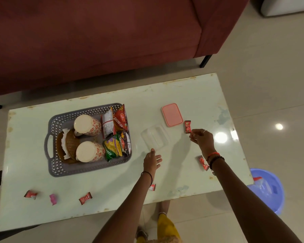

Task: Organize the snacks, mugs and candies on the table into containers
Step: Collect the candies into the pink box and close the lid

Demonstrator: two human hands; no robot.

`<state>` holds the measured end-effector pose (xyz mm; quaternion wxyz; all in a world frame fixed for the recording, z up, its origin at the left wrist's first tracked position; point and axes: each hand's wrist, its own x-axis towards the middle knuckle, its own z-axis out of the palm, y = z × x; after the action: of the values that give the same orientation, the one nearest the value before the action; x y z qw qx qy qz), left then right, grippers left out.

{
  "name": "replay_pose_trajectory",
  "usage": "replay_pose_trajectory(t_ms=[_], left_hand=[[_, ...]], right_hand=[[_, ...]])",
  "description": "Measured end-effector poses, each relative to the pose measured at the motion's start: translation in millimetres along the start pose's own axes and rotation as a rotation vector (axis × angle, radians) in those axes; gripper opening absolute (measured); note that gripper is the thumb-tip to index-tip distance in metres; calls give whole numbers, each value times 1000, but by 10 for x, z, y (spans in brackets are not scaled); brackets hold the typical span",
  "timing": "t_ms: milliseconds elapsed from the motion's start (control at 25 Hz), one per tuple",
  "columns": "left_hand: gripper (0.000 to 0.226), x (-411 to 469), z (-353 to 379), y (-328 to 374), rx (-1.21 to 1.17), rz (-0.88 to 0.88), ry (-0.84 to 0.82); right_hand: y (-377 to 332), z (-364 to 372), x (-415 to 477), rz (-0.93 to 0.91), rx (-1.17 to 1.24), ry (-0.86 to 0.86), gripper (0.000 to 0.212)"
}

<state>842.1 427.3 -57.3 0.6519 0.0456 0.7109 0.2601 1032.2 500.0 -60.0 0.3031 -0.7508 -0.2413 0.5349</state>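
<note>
Because the clear box (154,138) sits open on the table (191,95) with its pink lid (172,114) set aside for candies, the left hand (152,162) waits beside it, fingers (158,157) spread, while the right hand's (203,140) fingers (194,132) reach a red candy (187,126) by the lid, grip unclear.

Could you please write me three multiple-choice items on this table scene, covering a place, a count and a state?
1. Where does the pink lid lie?
A on the sofa; B on the table; C on the floor.
2. How many mugs are in the basket?
A one; B two; C four.
3. How is the clear container?
A open, lidless; B lidded; C full of candies.

Answers:
1 B, the lid rests on the tabletop beside the clear container.
2 B, two patterned mugs show inside the grey basket.
3 A, nothing covers the container and it looks empty.
</note>
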Motion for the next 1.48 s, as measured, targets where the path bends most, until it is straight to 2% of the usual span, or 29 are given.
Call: replay_pose_trajectory(t_ms=[80, 200, 240, 360, 480, 560, 640, 720, 920, 1080, 1280, 1400, 1480], left_hand=[[33, -41, -114, -119, 192, 136, 87], [20, -101, -403, -361, 726, 463, 146], [20, -114, -496, -428, 893, 529, 104], [43, -74, -694, -579, 1397, 609, -32], [48, 23, -756, -689, 1588, 705, -53], [38, 86, -748, -716, 1655, 784, -42], [23, 127, -740, -713, 1695, 785, -46], [13, 156, -743, -720, 1702, 720, -57], [17, 213, -733, -741, 1557, 616, -33], [18, 83, -655, -611, 1140, 540, 40], [22, -156, -398, -218, 626, 573, 153], [24, -151, -219, 93, 412, 594, 193], [26, -65, -113, 289, 368, 613, 232]], right_hand=[[195, -172, -156, 9, -24, 55, 25], [515, -365, -372, 21, -178, 214, 29], [609, -405, -440, 9, -237, 265, 30], [816, -444, -573, -91, -355, 329, 29], [945, -408, -595, -189, -440, 292, 23], [982, -369, -578, -190, -488, 256, 27], [1013, -347, -535, -156, -562, 234, 33], [1036, -347, -501, -131, -628, 199, 33], [1023, -321, -445, -140, -672, 172, 24], [987, -324, -443, -54, -524, 194, 22], [1007, -322, -522, -37, -439, 220, 21], [937, -280, -523, -71, -388, 243, 24], [843, -224, -513, -103, -353, 261, 20]])
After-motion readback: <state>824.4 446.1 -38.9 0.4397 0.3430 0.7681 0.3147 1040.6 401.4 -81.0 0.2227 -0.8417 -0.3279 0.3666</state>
